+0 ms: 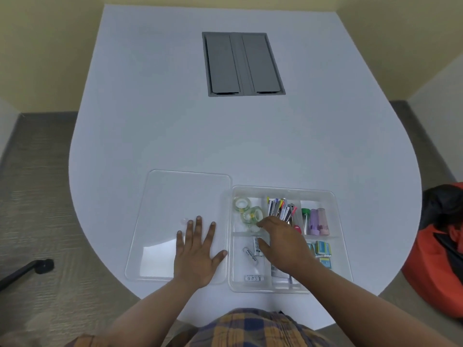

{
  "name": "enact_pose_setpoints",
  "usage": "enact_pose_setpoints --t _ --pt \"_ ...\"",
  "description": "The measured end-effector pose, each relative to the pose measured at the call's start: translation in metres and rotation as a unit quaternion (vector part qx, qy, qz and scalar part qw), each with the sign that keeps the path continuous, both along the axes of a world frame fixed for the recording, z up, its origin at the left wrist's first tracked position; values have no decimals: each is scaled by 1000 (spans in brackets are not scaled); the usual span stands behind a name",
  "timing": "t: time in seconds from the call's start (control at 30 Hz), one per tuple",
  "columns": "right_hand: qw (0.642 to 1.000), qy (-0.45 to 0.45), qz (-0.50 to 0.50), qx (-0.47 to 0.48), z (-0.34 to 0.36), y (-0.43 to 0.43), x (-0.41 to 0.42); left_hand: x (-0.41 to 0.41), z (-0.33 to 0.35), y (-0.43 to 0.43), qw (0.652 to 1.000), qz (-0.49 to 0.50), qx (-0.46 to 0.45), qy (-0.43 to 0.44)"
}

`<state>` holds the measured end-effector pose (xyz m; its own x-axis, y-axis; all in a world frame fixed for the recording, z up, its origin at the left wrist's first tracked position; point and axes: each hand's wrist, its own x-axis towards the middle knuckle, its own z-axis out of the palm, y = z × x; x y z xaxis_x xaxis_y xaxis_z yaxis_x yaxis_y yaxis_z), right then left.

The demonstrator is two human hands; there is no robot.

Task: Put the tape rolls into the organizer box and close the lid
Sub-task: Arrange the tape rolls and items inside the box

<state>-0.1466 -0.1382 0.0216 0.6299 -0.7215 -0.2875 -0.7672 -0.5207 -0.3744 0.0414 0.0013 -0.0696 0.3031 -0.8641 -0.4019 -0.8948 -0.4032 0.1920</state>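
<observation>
I'm at a white rounded table (175, 108) with a grey cable hatch (242, 64). Yellow walls (45, 46), grey carpet (37, 196), orange beanbag (436, 266) right, black chair leg (27, 270) left.

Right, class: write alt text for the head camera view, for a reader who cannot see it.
A person's right hand reaches into a clear organizer box on a white table, beside two tape rolls in its far-left compartment. The left hand rests flat on the clear lid lying left of the box.
</observation>
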Motion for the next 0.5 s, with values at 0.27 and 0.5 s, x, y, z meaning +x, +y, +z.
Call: enact_pose_setpoints --t 0.27,0.5 --pt "989 121 -16 81 0 -8 38 22 -8 -10 996 -46 60 47" --pt "983 94 78 138 -3 -10 47 23 -4 -12 994 -52 79 46"
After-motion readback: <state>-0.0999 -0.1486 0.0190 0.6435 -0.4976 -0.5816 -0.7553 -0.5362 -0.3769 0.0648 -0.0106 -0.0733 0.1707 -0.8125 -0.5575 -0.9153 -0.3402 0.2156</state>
